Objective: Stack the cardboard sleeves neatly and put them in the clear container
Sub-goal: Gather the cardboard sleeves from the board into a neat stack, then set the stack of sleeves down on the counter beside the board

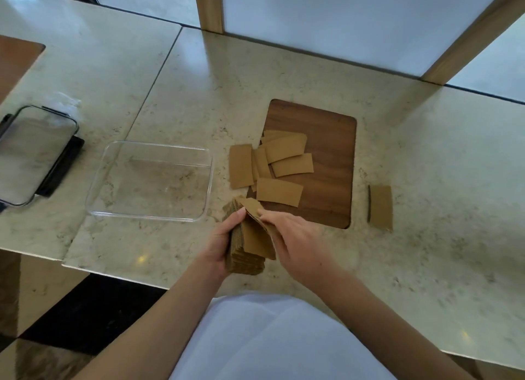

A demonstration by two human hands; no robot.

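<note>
A thick stack of brown cardboard sleeves (246, 249) is held near the counter's front edge. My left hand (220, 242) grips its left side, and my right hand (295, 239) presses the top sleeve on its right side. Several loose sleeves (279, 166) lie scattered just beyond, partly on a dark wooden inlay (332, 158). One more sleeve (380, 206) lies alone to the right. The clear container (154, 153) sits empty and open to the left of the stack.
The container's lid (34, 152) with black clips lies at the far left on the marble counter (426, 152). Wooden posts (208, 6) and frosted panels stand along the back. The counter's front edge is just below my hands.
</note>
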